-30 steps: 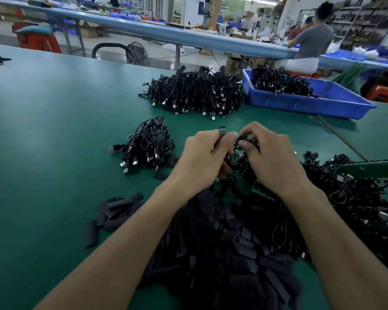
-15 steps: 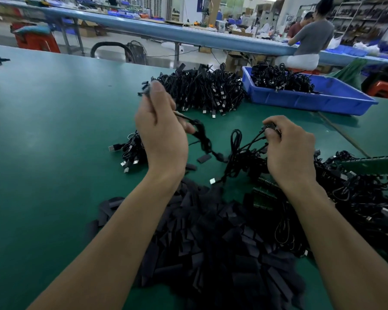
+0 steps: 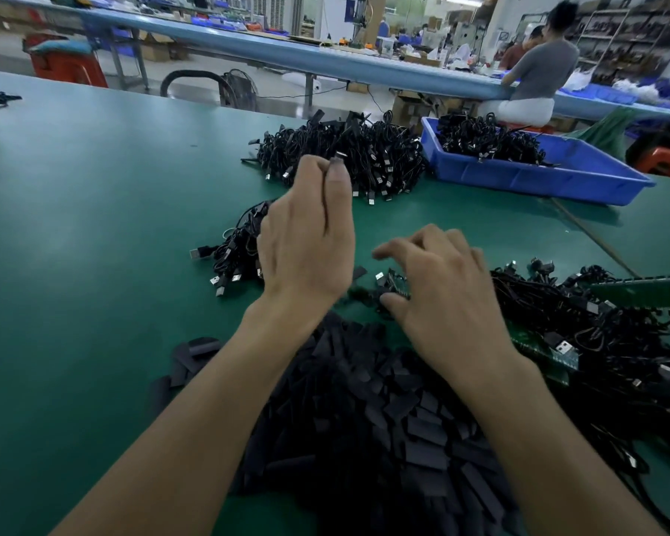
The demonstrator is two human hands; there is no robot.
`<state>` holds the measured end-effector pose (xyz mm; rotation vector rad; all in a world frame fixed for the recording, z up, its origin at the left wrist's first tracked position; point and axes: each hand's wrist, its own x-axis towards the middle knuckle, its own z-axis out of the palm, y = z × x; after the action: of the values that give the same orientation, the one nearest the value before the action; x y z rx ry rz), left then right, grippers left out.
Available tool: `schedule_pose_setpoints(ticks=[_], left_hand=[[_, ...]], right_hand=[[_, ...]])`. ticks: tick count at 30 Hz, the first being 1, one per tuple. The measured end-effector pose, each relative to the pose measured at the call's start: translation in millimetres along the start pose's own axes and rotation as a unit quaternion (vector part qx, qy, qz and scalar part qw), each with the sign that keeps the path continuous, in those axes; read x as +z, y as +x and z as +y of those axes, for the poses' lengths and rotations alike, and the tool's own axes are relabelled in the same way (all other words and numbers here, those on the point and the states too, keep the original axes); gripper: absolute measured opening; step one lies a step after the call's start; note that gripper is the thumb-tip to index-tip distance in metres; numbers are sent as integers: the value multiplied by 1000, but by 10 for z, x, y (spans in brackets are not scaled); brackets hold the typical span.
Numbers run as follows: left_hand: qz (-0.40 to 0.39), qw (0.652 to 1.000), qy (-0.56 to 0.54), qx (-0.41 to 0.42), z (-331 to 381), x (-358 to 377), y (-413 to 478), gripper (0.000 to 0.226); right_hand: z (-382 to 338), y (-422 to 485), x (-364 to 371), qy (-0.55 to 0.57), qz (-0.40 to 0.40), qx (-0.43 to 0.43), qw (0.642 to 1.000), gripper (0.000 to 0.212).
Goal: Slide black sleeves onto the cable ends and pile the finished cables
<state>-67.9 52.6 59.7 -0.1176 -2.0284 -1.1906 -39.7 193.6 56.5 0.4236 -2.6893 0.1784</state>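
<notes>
Head view: on the green table (image 3: 93,226), a small pile of cables (image 3: 235,251) lies left, partly behind the raised left hand (image 3: 306,245), whose fingertips pinch a cable end (image 3: 339,157). Black sleeves (image 3: 364,419) are heaped near. The right hand (image 3: 441,292) hovers, fingers loosely spread, over the tangled cables (image 3: 596,334).

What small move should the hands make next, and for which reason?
Probably the left hand should lower the cable end it pinches onto the small cable pile near it, provided its sleeve is on, which the view does not show. The right hand hovers open at the edge of the loose cables, so it seems ready to take the next one.
</notes>
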Motion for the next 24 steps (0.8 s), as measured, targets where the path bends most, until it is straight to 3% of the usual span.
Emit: schedule_pose_setpoints(ticks=[3, 6, 10, 13, 16, 24], left_hand=[[-45, 996, 76, 19, -32, 20, -36, 12], [-97, 988, 121, 16, -101, 24, -20, 11], [-183, 980, 84, -3, -176, 14, 24, 9], [-180, 981, 68, 14, -226, 23, 40, 8], [-172, 983, 66, 9, -289, 24, 46, 11], [-202, 976, 58, -53, -347, 24, 13, 19]], right_hand=[[-78, -85, 75, 23, -79, -14, 997, 28], [-88, -131, 169, 30, -159, -16, 987, 17], [-143, -142, 305, 17, -132, -43, 990, 20], [-204, -98, 455, -33, -138, -91, 986, 30], [-242, -57, 561, -48, -197, -72, 977, 30], [-175, -72, 511, 37, -197, -58, 978, 33]])
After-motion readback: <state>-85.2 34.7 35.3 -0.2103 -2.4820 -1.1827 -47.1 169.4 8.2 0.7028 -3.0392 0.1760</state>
